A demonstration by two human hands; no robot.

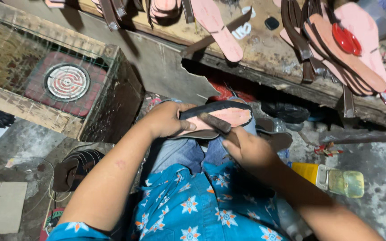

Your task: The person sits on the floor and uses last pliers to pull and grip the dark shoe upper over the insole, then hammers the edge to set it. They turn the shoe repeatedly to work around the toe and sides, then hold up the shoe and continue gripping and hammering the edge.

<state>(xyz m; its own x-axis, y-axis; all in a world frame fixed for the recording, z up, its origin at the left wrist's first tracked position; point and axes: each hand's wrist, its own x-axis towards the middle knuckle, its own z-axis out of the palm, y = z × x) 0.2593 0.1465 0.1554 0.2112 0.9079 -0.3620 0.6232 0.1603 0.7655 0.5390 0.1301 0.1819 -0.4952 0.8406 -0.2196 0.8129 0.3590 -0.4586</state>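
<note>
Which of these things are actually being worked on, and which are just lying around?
In use:
left hand gripping the pink sandal sole
right hand on the brown strap across it

Lying about:
pink soles on the bench
yellow bottle
round coil heater

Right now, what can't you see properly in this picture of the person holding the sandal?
- Right hand fingertips: head view, curled under the hand, so its grip on the brown strap is unclear.
- Sandal sole near end: covered by the left hand.
- Pink soles on the workbench: cut off by the top edge.
- Space under the workbench: too dark.
</note>
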